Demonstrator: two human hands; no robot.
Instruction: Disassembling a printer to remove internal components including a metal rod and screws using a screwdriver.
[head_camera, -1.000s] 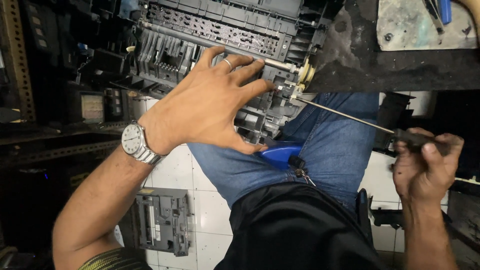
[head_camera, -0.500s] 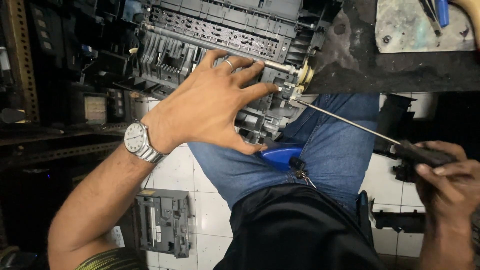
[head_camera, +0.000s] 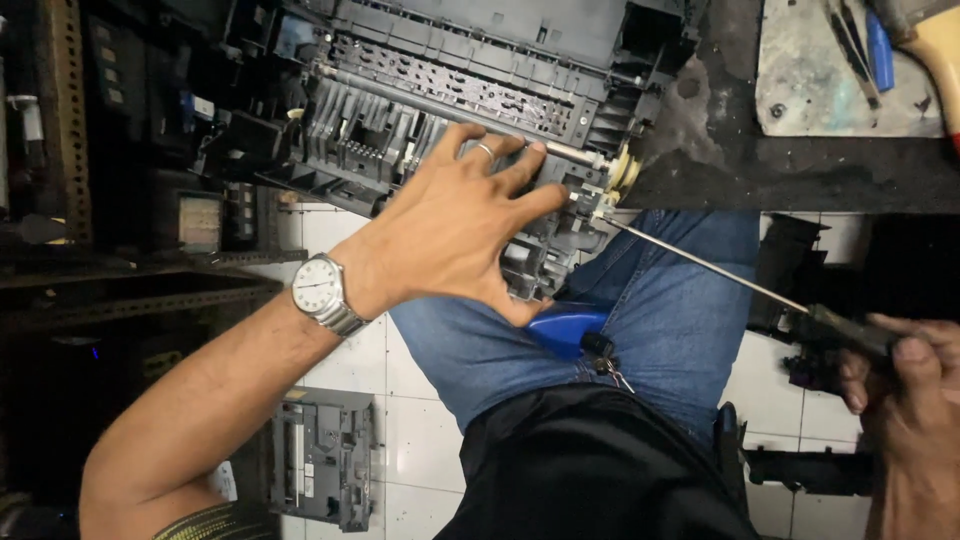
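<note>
Low at the right edge, the right hand (head_camera: 905, 385) grips a long screwdriver (head_camera: 720, 275) by its handle, its tip at the end of the stripped printer chassis (head_camera: 440, 110). Mid-frame, the left hand (head_camera: 455, 225) spreads wide over that chassis, bracing it on the lap against the worktop (head_camera: 800, 170) edge.
</note>
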